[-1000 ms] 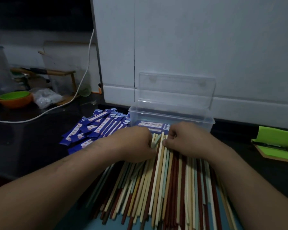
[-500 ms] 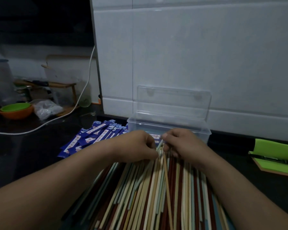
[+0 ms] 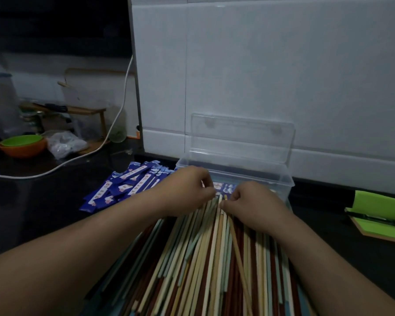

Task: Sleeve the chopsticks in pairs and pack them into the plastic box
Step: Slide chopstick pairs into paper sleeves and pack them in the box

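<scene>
A big heap of loose chopsticks [image 3: 205,265] in cream, pale blue, tan and dark red lies in front of me, tips pointing away. Both hands sit at its far end, fingers curled down. My left hand [image 3: 183,192] grips chopstick tips on the left of the middle. My right hand [image 3: 253,201] pinches chopstick tips beside it. Just behind them stands the clear plastic box [image 3: 281,181] with its lid up; blue sleeved pairs [image 3: 225,189] lie inside. A pile of blue paper sleeves [image 3: 126,185] lies left of the box.
White tiled wall rises behind the box. A white cable [image 3: 82,153] runs across the dark counter at left, near an orange and green bowl stack [image 3: 22,144] and a plastic bag [image 3: 64,143]. A green object [image 3: 381,213] lies at right.
The view has tilted up, so the box and hands sit lower in frame. Both hands stay at the chopstick tips; a tan chopstick now lies slanted across the heap below the right hand.
</scene>
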The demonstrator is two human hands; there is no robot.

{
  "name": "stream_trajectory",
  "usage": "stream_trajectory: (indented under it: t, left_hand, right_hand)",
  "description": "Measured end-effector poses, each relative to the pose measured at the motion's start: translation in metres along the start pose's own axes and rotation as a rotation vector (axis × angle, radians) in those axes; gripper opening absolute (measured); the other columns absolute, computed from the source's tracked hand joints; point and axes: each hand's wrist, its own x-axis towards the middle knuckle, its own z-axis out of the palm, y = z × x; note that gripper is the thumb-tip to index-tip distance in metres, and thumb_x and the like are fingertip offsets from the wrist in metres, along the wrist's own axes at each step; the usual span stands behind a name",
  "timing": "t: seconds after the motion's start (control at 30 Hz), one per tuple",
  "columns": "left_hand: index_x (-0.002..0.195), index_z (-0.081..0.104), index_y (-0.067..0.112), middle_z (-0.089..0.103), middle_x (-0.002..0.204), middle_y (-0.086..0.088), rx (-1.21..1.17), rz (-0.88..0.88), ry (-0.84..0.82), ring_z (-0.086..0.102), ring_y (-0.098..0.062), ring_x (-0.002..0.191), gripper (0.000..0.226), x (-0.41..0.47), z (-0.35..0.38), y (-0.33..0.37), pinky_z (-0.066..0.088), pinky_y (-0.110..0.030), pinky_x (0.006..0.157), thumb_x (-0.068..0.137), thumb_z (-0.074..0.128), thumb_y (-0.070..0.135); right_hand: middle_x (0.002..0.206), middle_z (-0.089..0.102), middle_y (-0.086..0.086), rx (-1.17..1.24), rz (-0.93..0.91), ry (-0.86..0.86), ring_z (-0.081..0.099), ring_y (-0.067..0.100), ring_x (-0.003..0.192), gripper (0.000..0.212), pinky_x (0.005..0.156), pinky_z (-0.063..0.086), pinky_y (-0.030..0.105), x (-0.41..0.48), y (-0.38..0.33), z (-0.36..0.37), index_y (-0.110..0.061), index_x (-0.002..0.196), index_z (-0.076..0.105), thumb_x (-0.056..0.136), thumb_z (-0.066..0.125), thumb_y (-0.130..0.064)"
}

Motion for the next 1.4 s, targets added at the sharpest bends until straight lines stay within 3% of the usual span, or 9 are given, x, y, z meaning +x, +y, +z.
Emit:
stream_trajectory:
  t: [0.1,0.23,0.37,0.47,0.57,0.87,1.1,1.23,1.4]
  left_hand:
    - [0.103,0.068,0.022,0.067,0.087,0.006,-0.069,0.102,0.131,0.065,-0.005,0.077,0.012,0.000,-0.005,0.004,0.057,-0.033,0.073,0.103,0.061,0.031]
    - [0.105,0.066,0.024,0.065,0.089,0.009,-0.105,0.213,0.310,0.063,-0.003,0.082,0.009,0.006,-0.012,0.004,0.057,-0.031,0.077,0.102,0.059,0.030]
    - [0.115,0.065,0.023,0.061,0.106,0.008,0.052,0.279,0.479,0.056,-0.012,0.100,0.021,0.021,-0.017,-0.005,0.051,-0.044,0.091,0.100,0.058,0.036]
    - [0.124,0.063,0.024,0.060,0.115,0.007,0.105,0.246,0.418,0.055,-0.014,0.108,0.030,0.027,-0.011,-0.014,0.046,-0.050,0.100,0.101,0.056,0.041]
    - [0.122,0.063,0.024,0.060,0.111,0.009,0.098,0.245,0.380,0.057,-0.013,0.104,0.028,0.030,-0.006,-0.018,0.048,-0.051,0.099,0.102,0.054,0.043]
    - [0.109,0.067,0.016,0.065,0.101,0.005,0.011,0.277,0.349,0.059,-0.010,0.090,0.019,0.043,-0.004,-0.028,0.053,-0.034,0.081,0.104,0.058,0.032]
    - [0.100,0.070,0.018,0.068,0.092,0.007,-0.035,0.249,0.350,0.063,-0.012,0.088,0.015,0.051,-0.007,-0.040,0.052,-0.040,0.081,0.101,0.061,0.030]
    - [0.103,0.071,0.018,0.070,0.094,0.007,-0.073,0.245,0.355,0.064,-0.010,0.088,0.016,0.052,-0.006,-0.039,0.052,-0.039,0.081,0.103,0.060,0.031]
    - [0.105,0.071,0.019,0.071,0.095,0.009,-0.100,0.238,0.339,0.065,-0.007,0.090,0.017,0.050,-0.003,-0.038,0.051,-0.031,0.080,0.105,0.060,0.031]
  right_hand:
    - [0.070,0.071,0.004,0.133,0.044,-0.026,0.068,0.019,0.065,0.027,0.067,0.059,0.039,0.000,-0.002,-0.003,-0.016,0.075,0.072,0.088,0.070,-0.039]
    - [0.069,0.072,0.003,0.368,0.102,-0.075,0.066,0.018,0.060,0.032,0.061,0.054,0.035,-0.004,-0.004,-0.010,-0.017,0.081,0.073,0.092,0.066,-0.046]
    - [0.059,0.065,0.003,0.562,0.059,-0.075,0.056,0.019,0.051,0.027,0.049,0.044,0.029,-0.006,-0.005,-0.022,-0.012,0.075,0.070,0.091,0.067,-0.033]
    - [0.065,0.067,0.008,0.779,-0.003,-0.120,0.053,0.014,0.048,0.013,0.042,0.038,0.022,-0.013,-0.011,-0.028,-0.004,0.098,0.070,0.097,0.061,-0.014]
    - [0.077,0.071,0.010,0.935,-0.036,-0.226,0.058,0.011,0.050,0.028,0.043,0.043,0.021,-0.020,-0.020,-0.028,-0.009,0.127,0.063,0.099,0.060,-0.007]
    - [0.086,0.070,0.017,1.047,-0.168,-0.618,0.076,0.028,0.072,0.022,0.053,0.057,0.026,-0.038,-0.044,-0.022,-0.006,0.112,0.053,0.094,0.065,-0.006]
    - [0.082,0.067,0.019,1.157,-0.271,-0.996,0.074,0.031,0.075,0.017,0.059,0.060,0.030,-0.042,-0.043,-0.021,-0.011,0.107,0.054,0.097,0.062,0.000]
    - [0.093,0.064,0.026,1.134,-0.292,-1.098,0.072,0.026,0.075,0.017,0.063,0.060,0.028,-0.042,-0.045,-0.020,-0.012,0.108,0.056,0.101,0.057,0.004]
    - [0.086,0.069,0.013,1.118,-0.264,-1.157,0.071,0.024,0.078,0.019,0.067,0.060,0.027,-0.043,-0.048,-0.016,-0.010,0.108,0.061,0.103,0.054,0.006]
